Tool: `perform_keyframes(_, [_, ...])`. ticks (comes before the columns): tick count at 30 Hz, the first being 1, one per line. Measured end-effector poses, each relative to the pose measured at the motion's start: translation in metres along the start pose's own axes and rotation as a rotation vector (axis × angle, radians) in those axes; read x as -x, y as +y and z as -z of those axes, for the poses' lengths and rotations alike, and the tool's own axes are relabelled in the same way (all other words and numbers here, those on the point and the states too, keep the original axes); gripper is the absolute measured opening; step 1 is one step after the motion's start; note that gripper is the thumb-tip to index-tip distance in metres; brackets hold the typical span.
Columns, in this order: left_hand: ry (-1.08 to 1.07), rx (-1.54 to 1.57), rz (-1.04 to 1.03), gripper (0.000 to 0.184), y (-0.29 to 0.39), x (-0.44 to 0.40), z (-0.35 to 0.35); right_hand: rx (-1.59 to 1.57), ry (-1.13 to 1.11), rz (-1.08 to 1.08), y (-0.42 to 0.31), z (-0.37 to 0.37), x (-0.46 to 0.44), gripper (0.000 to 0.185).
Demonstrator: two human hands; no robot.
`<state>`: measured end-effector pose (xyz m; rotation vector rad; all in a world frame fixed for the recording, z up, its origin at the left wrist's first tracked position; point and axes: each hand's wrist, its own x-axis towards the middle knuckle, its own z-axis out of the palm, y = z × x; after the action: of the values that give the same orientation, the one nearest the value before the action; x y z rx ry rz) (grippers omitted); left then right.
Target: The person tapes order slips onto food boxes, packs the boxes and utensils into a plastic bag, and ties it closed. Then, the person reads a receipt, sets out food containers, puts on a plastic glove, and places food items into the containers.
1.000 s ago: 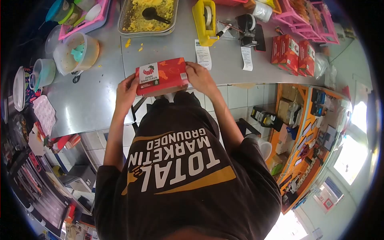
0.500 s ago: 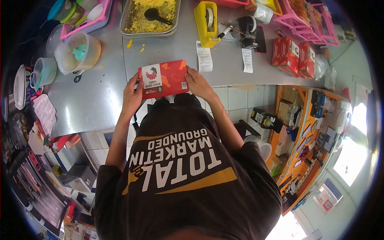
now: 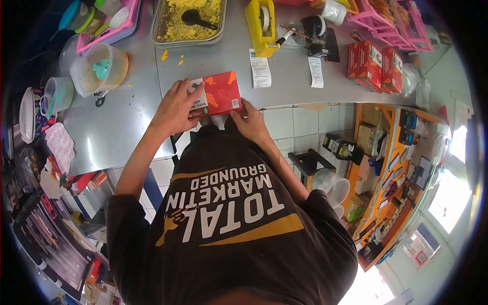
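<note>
Now the red box [image 3: 222, 93] is between both hands at the near edge of the bench [image 3: 127, 134], its long axis running left to right! Neither hand is nearer, both touching: the left hand [image 3: 173, 111] clasps the left end, fingers over the printed top, while the right hand's [image 3: 252, 124] grip pinches the near right corner.

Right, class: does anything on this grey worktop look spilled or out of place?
Yes. Small yellow crumbs lie loose on the grey metal worktop, near the rectangular metal tray holding similar yellow crumbs, so they look spilled.
</note>
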<state>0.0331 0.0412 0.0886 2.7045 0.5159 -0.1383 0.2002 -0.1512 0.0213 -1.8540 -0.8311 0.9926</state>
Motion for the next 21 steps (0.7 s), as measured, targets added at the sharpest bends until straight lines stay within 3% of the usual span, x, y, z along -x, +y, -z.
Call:
perform_keyframes(5, [-0.075,-0.077,0.011,0.091,0.000,-0.010,0.004,-0.075,0.173,-0.026,0.008,-0.022,-0.006,0.071])
perform_keyframes(8, [-0.186,-0.069,0.059,0.093,0.002,-0.014,0.007,-0.034,0.144,-0.001,0.026,-0.035,-0.013,0.082])
perform_keyframes(13, [-0.086,-0.086,-0.053,0.093,-0.010,-0.009,-0.007,0.036,0.275,0.054,0.032,-0.047,-0.013,0.093])
perform_keyframes(15, [0.011,-0.109,-0.104,0.091,-0.015,-0.003,-0.015,0.007,0.238,-0.072,0.025,-0.045,-0.013,0.095])
perform_keyframes(16, [0.111,-0.130,-0.155,0.089,-0.016,-0.002,-0.017,0.009,0.242,-0.073,0.026,-0.043,-0.014,0.095])
perform_keyframes(19, [0.073,-0.133,-0.161,0.083,-0.017,-0.001,-0.017,-0.066,0.322,-0.086,0.031,-0.028,-0.021,0.083])
perform_keyframes(21, [0.023,-0.123,-0.147,0.082,-0.018,-0.002,-0.016,-0.297,0.249,-0.135,0.033,-0.016,-0.024,0.053])
